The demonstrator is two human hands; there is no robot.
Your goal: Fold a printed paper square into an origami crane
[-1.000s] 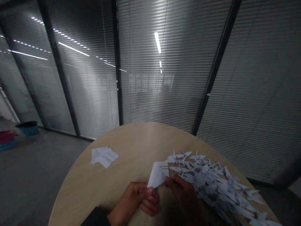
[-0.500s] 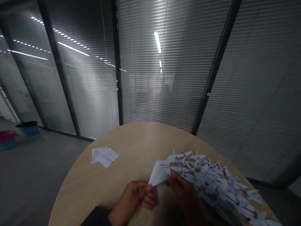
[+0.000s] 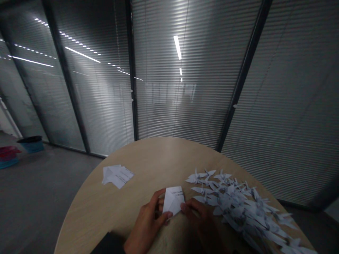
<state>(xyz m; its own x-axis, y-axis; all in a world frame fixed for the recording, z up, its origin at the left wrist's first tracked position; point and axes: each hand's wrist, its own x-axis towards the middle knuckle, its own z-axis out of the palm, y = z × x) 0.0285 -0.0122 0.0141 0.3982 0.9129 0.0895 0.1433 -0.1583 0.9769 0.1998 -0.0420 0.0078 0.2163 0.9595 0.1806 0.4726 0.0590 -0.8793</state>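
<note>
Between my hands, just above the table, is a folded piece of white paper (image 3: 173, 200) with printed lettering near its top and crease lines meeting at its middle. My left hand (image 3: 150, 215) grips its left side, thumb on the lower front edge and fingers behind. My right hand (image 3: 197, 215) pinches the lower right corner between thumb and finger. Right of that hand lies a large heap of folded white paper cranes (image 3: 238, 203), the nearest ones close to my knuckles.
The round wooden table (image 3: 164, 155) carries a small stack of printed paper pieces (image 3: 118, 175) at its left. Behind it stands a glass partition with blinds (image 3: 182, 116). A blue bin (image 3: 31, 144) and a red-and-blue bin (image 3: 8, 156) are on the floor at far left.
The paper has come left and lower, turned so its creased face shows. My left fingers have opened out and wrapped behind its left side; my right hand has shifted left with it.
</note>
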